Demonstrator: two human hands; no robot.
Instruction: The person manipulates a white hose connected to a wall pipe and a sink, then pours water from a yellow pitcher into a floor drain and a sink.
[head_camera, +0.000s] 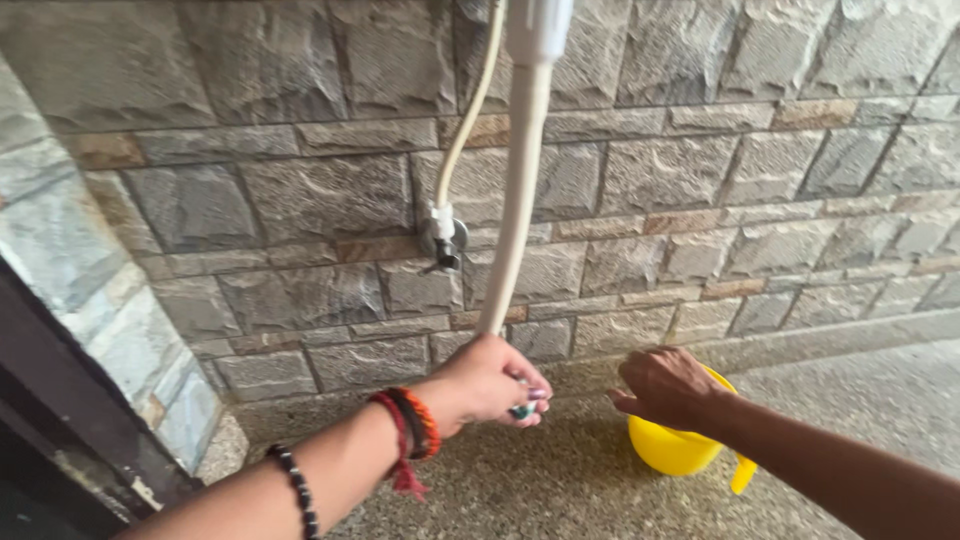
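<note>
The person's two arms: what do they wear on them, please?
Both forearms are bare, with no sleeves in view. The left hand has painted nails; its wrist carries red and orange thread bands with a loose red tail. Higher on that forearm sits a dark bead bracelet. The right hand wears nothing visible.

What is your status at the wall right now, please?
Left hand closed around the white hose end, small greenish part at the fingertips. Right hand on the yellow jug rim. Nothing between the hands.
</note>
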